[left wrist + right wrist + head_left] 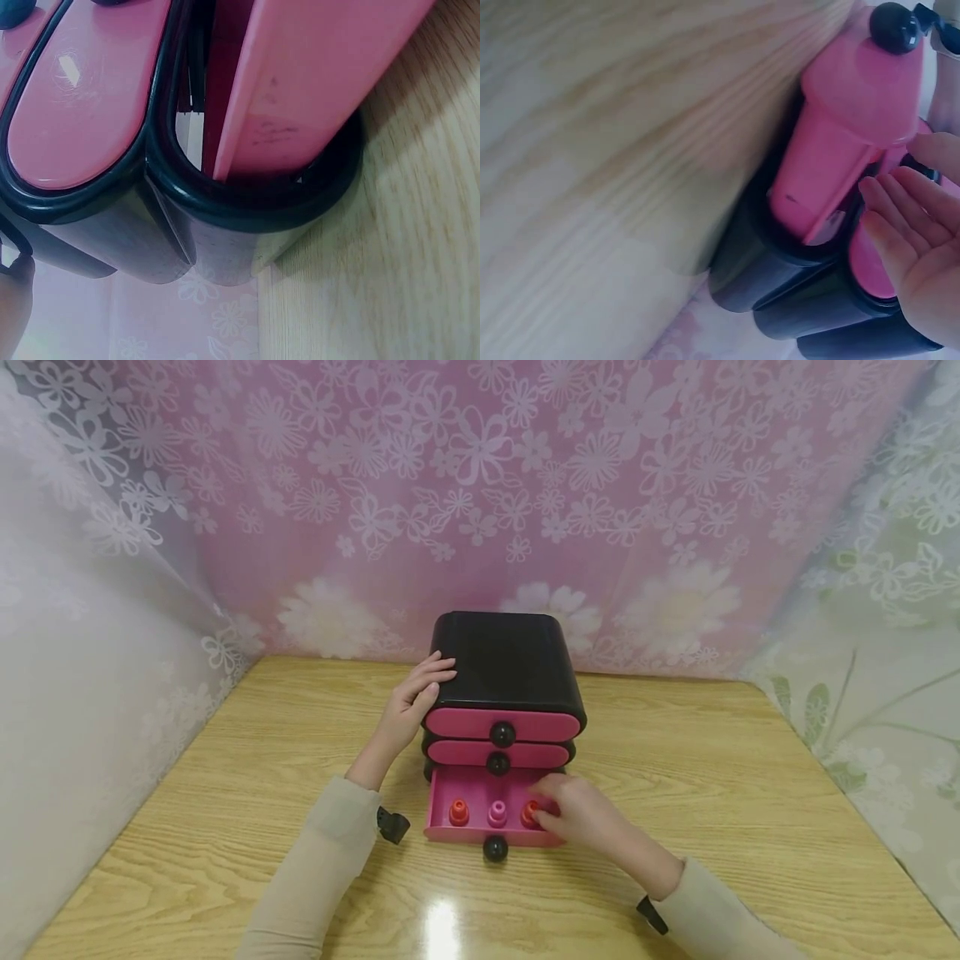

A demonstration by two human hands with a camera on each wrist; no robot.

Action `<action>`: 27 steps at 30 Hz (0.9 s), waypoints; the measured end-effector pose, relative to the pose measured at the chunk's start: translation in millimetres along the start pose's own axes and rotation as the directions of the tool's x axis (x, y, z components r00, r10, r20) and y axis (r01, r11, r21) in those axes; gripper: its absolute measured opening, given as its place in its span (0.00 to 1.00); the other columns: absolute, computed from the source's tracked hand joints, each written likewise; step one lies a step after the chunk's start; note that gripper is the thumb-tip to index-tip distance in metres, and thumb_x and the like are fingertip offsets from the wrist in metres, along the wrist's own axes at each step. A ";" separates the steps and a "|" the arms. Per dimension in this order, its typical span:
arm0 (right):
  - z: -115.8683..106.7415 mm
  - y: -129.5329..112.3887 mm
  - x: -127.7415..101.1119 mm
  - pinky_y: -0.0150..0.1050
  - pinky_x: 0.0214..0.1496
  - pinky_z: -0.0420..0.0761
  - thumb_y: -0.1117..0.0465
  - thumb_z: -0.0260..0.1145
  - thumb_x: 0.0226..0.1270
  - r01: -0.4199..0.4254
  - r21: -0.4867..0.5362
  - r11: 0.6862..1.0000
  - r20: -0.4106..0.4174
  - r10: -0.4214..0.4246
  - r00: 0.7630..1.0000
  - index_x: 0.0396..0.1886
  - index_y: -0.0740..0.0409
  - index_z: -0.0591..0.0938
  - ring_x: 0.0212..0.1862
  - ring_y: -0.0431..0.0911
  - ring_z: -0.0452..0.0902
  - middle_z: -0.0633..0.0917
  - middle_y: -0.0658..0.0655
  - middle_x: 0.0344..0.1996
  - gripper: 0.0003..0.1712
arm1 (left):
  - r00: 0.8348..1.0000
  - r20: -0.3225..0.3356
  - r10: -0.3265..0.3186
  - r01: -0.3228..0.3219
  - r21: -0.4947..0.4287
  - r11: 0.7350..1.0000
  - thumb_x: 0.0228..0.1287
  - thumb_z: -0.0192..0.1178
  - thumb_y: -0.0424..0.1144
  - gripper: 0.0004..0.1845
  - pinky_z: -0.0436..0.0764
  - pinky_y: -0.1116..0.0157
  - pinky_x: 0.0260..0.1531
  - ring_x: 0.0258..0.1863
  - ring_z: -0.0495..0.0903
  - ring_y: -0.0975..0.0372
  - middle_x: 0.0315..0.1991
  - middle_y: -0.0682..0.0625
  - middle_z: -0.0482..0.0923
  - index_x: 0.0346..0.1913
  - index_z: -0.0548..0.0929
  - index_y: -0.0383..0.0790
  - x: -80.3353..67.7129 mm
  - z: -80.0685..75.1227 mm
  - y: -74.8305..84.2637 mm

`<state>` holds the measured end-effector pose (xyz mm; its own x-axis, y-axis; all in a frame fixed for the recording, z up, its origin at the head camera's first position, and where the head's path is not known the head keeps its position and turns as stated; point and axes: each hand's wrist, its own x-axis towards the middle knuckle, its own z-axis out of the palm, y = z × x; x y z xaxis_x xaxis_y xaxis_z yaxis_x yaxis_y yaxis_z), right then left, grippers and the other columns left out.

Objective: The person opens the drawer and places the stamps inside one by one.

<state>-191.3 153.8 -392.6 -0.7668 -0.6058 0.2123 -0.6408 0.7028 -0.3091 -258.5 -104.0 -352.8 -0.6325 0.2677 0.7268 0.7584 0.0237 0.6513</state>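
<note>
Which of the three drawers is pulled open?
The bottom drawer: it juts out over the table, showing three small caps inside, while the top drawer and middle drawer sit flush.

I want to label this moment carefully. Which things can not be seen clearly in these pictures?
- Red item in the open drawer: head view, partly covered by the right hand; grip unclear.
- Closed drawers: contents hidden.
- Left hand: left wrist view shows only an edge.
- Right wrist view: blurred.

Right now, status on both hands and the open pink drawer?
Left hand rests on black plastic drawer chest. Right hand open in bottom pink drawer, at red bottle. Nothing blocking.
</note>
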 end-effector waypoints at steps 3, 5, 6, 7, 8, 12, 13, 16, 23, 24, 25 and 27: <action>-3.8 -4.5 -0.7 0.31 0.27 0.70 0.64 0.69 0.47 0.046 0.003 0.999 -0.026 -0.046 0.999 0.33 0.61 0.82 0.26 0.40 0.68 0.80 0.50 0.25 0.11 | 1.000 0.001 0.004 -0.004 -0.005 1.000 0.58 0.40 0.17 0.15 0.52 0.51 0.60 0.62 0.51 0.42 0.53 0.26 0.64 0.47 0.72 0.17 1.0 0.0 0.8; -5.0 -7.2 -1.4 0.31 0.28 0.71 0.63 0.69 0.47 0.126 -0.011 0.992 -0.051 -0.126 0.991 0.33 0.61 0.81 0.26 0.40 0.70 0.80 0.50 0.26 0.12 | 1.000 0.002 0.004 -0.004 -0.007 1.000 0.58 0.40 0.16 0.15 0.52 0.51 0.60 0.62 0.51 0.42 0.53 0.26 0.64 0.46 0.72 0.17 1.6 -0.1 1.3; -5.2 -8.5 -1.9 0.31 0.29 0.73 0.63 0.69 0.47 0.175 -0.019 0.984 -0.065 -0.176 0.982 0.34 0.61 0.81 0.27 0.40 0.72 0.81 0.51 0.27 0.12 | 1.000 0.002 0.004 -0.004 -0.006 1.000 0.58 0.40 0.16 0.15 0.52 0.51 0.60 0.62 0.51 0.42 0.53 0.26 0.64 0.46 0.72 0.17 1.7 -0.1 1.5; -4.9 -9.9 -2.4 0.31 0.31 0.74 0.63 0.69 0.47 0.228 -0.025 0.973 -0.078 -0.230 0.970 0.34 0.61 0.81 0.28 0.40 0.73 0.81 0.51 0.28 0.12 | 1.000 0.001 0.005 -0.005 -0.006 1.000 0.58 0.40 0.16 0.15 0.52 0.51 0.60 0.62 0.51 0.42 0.53 0.26 0.64 0.46 0.72 0.17 1.8 -0.2 1.6; -4.2 -11.3 -2.8 0.32 0.33 0.75 0.63 0.69 0.46 0.284 -0.037 0.958 -0.090 -0.286 0.954 0.34 0.62 0.81 0.30 0.40 0.75 0.81 0.52 0.29 0.13 | 1.000 0.001 0.005 -0.005 -0.004 1.000 0.58 0.40 0.16 0.15 0.52 0.51 0.60 0.62 0.51 0.42 0.53 0.26 0.64 0.46 0.72 0.17 1.8 -0.2 1.6; 0.2 -18.4 -5.2 0.31 0.39 0.77 0.62 0.70 0.45 0.456 -0.101 0.884 -0.115 -0.466 0.877 0.37 0.60 0.82 0.38 0.41 0.78 0.82 0.52 0.34 0.15 | 1.000 0.000 0.008 -0.008 -0.004 1.000 0.58 0.41 0.17 0.15 0.52 0.51 0.60 0.62 0.51 0.42 0.53 0.26 0.64 0.46 0.72 0.16 1.6 -0.1 1.1; 1.4 -20.6 -5.7 0.30 0.40 0.77 0.62 0.70 0.45 0.489 -0.122 0.863 -0.118 -0.502 0.857 0.37 0.59 0.82 0.39 0.41 0.78 0.82 0.52 0.35 0.16 | 1.000 0.000 0.009 -0.009 -0.004 1.000 0.58 0.41 0.17 0.15 0.52 0.51 0.60 0.62 0.51 0.42 0.53 0.26 0.64 0.46 0.72 0.17 1.5 0.0 1.0; 4.1 -28.2 -7.1 0.29 0.41 0.76 0.61 0.71 0.44 0.575 -0.172 0.800 -0.117 -0.596 0.794 0.39 0.58 0.81 0.40 0.39 0.77 0.82 0.51 0.36 0.18 | 1.000 -0.001 0.010 -0.010 -0.004 1.000 0.58 0.41 0.17 0.15 0.52 0.51 0.60 0.62 0.52 0.42 0.53 0.26 0.65 0.46 0.72 0.17 1.3 0.1 0.2; 9.0 -44.9 -9.9 0.26 0.47 0.72 0.64 0.71 0.44 0.687 -0.188 0.701 -0.016 -0.702 0.712 0.39 0.57 0.80 0.44 0.38 0.75 0.81 0.50 0.39 0.17 | 1.000 0.000 0.002 -0.002 -0.003 1.000 0.58 0.41 0.17 0.15 0.52 0.51 0.60 0.62 0.52 0.43 0.53 0.27 0.65 0.46 0.72 0.17 0.5 -0.3 -0.1; 10.4 -46.3 -10.1 0.26 0.47 0.72 0.64 0.71 0.45 0.695 -0.191 0.694 -0.006 -0.708 0.706 0.38 0.57 0.81 0.44 0.38 0.76 0.81 0.49 0.39 0.17 | 1.000 0.001 0.001 -0.001 -0.003 1.000 0.58 0.41 0.17 0.15 0.52 0.51 0.60 0.62 0.52 0.43 0.53 0.27 0.65 0.46 0.72 0.17 0.3 -0.3 -0.1; 11.9 -47.4 -10.4 0.26 0.47 0.72 0.64 0.70 0.46 0.698 -0.184 0.692 0.007 -0.709 0.705 0.38 0.56 0.81 0.44 0.38 0.75 0.81 0.49 0.38 0.16 | 1.000 0.001 0.001 -0.001 -0.003 1.000 0.58 0.41 0.18 0.15 0.52 0.50 0.60 0.62 0.52 0.43 0.53 0.27 0.65 0.46 0.72 0.17 0.1 -0.4 -0.2; 14.9 -48.8 -11.0 0.26 0.48 0.71 0.64 0.68 0.48 0.700 -0.167 0.694 0.028 -0.706 0.707 0.37 0.56 0.81 0.43 0.38 0.75 0.81 0.48 0.38 0.13 | 1.000 0.002 0.000 0.000 -0.002 1.000 0.59 0.41 0.18 0.15 0.52 0.51 0.60 0.62 0.52 0.43 0.53 0.27 0.65 0.46 0.72 0.17 -0.3 -0.3 -0.4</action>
<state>-151.0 120.6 -393.6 -0.0885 -0.9353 0.3426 -0.9880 0.1261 0.0892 -258.7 -104.3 -353.2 -0.6319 0.2695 0.7267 0.7583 0.0212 0.6515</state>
